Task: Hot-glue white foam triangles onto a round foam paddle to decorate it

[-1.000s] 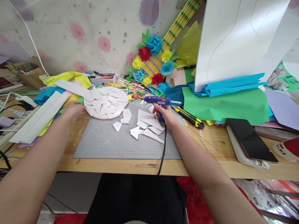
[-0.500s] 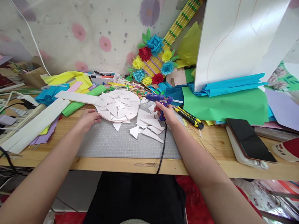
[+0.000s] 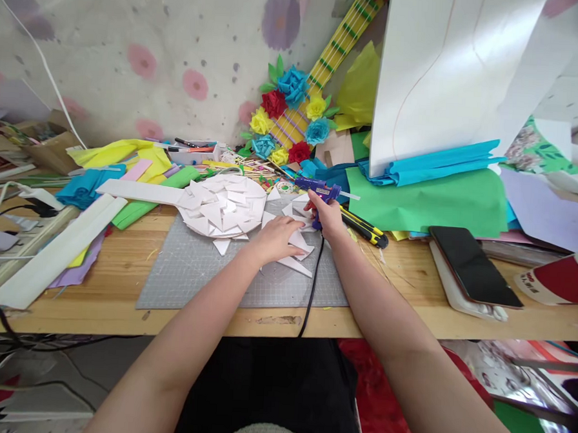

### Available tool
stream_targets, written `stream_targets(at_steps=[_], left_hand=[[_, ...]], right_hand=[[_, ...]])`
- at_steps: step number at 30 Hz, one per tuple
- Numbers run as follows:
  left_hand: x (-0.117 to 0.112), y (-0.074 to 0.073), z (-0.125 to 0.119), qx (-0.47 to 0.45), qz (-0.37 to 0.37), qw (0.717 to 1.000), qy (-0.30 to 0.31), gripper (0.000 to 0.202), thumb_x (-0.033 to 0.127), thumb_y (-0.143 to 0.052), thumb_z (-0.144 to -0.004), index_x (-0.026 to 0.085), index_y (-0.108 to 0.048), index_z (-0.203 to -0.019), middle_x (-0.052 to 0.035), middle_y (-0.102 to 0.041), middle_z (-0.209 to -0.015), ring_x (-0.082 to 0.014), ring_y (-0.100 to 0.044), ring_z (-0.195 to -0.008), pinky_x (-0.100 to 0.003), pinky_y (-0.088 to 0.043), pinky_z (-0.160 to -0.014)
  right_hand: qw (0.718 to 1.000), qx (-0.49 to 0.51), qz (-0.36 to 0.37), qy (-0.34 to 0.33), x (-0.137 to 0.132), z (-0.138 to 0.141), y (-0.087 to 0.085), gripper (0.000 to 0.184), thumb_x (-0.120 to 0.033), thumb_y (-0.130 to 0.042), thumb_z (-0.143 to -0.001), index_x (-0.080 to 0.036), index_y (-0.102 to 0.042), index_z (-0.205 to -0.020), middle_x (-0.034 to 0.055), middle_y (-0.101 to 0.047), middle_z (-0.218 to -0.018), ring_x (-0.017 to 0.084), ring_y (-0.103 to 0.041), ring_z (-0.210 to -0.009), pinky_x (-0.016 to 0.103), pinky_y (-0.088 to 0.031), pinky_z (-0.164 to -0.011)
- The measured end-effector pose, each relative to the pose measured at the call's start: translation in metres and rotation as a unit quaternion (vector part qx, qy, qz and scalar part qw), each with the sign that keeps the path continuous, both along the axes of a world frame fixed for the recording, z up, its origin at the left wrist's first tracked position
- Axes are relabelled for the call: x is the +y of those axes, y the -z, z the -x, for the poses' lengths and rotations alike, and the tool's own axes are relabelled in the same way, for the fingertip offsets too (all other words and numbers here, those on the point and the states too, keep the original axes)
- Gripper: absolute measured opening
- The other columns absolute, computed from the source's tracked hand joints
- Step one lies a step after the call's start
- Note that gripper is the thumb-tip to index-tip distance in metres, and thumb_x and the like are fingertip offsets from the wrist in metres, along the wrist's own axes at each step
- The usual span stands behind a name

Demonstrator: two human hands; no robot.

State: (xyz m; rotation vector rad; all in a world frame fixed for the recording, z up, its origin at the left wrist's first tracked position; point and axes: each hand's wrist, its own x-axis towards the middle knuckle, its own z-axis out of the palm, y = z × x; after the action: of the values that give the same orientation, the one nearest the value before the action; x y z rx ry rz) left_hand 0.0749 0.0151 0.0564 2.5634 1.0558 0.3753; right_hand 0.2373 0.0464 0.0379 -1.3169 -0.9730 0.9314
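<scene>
My right hand is wrapped round a blue hot glue gun, its nozzle toward the left and a glue stick jutting from the back. Over the loose white board pieces, my left hand reaches with fingers apart; whether it touches one I cannot tell. To its left lies a round white shape with a long flat neck, its top covered in overlapping angular pieces. Both the shape and the loose pieces rest on a grey cutting mat.
A yellow-black utility knife lies right of the glue gun, whose black cord runs over the table edge. Farther right are a phone and a paper cup. A flower-trimmed yellow paper guitar leans at the back.
My left hand has moved right, from the edge of the round white shape to the loose pieces. The glue gun has shifted slightly right in my right hand.
</scene>
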Motion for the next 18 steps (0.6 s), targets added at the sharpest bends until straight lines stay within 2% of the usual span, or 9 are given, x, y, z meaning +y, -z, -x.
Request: stream_targets(at_steps=[3, 6, 9, 11, 15, 18], left_hand=[[0.001, 0.010, -0.005, -0.046, -0.005, 0.999, -0.010, 0.045, 0.029, -0.074, -0.074, 0.019, -0.064, -0.117, -0.0115, -0.063, -0.118, -0.0287, -0.055, -0.115, -0.044, -0.043, -0.102], [0.005, 0.012, 0.003, -0.191, -0.031, 0.980, -0.053, 0.041, 0.029, -0.070, -0.079, 0.023, -0.063, -0.119, -0.0098, -0.062, -0.121, -0.0257, -0.055, -0.117, -0.044, -0.042, -0.104], [0.015, 0.006, 0.024, -0.349, -0.023, 0.930, -0.115, 0.040, 0.035, -0.064, -0.083, 0.025, -0.060, -0.121, -0.0095, -0.060, -0.125, -0.0225, -0.057, -0.115, -0.038, -0.049, -0.095], [0.025, 0.001, 0.046, -0.429, -0.005, 0.883, -0.191, 0.039, 0.039, -0.063, -0.082, 0.024, -0.061, -0.117, -0.0091, -0.063, -0.121, -0.0200, -0.061, -0.105, -0.033, -0.053, -0.084], [0.042, -0.003, 0.091, -0.501, -0.027, 0.809, -0.307, 0.038, 0.042, -0.071, -0.073, 0.019, -0.064, -0.102, -0.0076, -0.068, -0.104, -0.0173, -0.065, -0.089, -0.029, -0.053, -0.079], [0.043, -0.002, 0.107, -0.537, -0.025, 0.764, -0.356, 0.037, 0.049, -0.066, -0.075, 0.019, -0.063, -0.097, -0.0070, -0.069, -0.101, -0.0152, -0.066, -0.082, -0.027, -0.053, -0.075]], right_hand=[[1.000, 0.015, -0.007, 0.002, 0.001, 0.000, 0.000, 0.046, -0.064, -0.068, -0.063, -0.021, -0.053, -0.055, 0.0007, -0.056, -0.052, 0.009, -0.040, -0.043, 0.027, -0.039, -0.044], [1.000, 0.014, -0.011, -0.002, 0.001, 0.002, 0.000, 0.047, -0.064, -0.068, -0.064, -0.021, -0.052, -0.056, 0.0010, -0.058, -0.055, 0.010, -0.042, -0.043, 0.028, -0.040, -0.045], [1.000, 0.014, -0.014, -0.007, 0.002, 0.003, 0.002, 0.046, -0.064, -0.068, -0.064, -0.021, -0.053, -0.057, 0.0011, -0.059, -0.056, 0.009, -0.042, -0.043, 0.027, -0.041, -0.045], [1.000, 0.013, -0.013, -0.010, 0.003, 0.004, 0.004, 0.046, -0.064, -0.068, -0.063, -0.020, -0.054, -0.058, 0.0013, -0.060, -0.057, 0.009, -0.042, -0.043, 0.026, -0.041, -0.044], [1.000, -0.015, -0.008, -0.015, 0.002, 0.008, 0.006, 0.046, -0.063, -0.068, -0.064, -0.019, -0.057, -0.061, 0.0022, -0.063, -0.059, 0.009, -0.044, -0.044, 0.024, -0.040, -0.044], [0.998, -0.063, -0.011, -0.017, -0.003, 0.014, 0.003, 0.043, -0.061, -0.070, -0.062, -0.019, -0.059, -0.064, 0.0020, -0.064, -0.060, 0.010, -0.048, -0.047, 0.024, -0.041, -0.045]])
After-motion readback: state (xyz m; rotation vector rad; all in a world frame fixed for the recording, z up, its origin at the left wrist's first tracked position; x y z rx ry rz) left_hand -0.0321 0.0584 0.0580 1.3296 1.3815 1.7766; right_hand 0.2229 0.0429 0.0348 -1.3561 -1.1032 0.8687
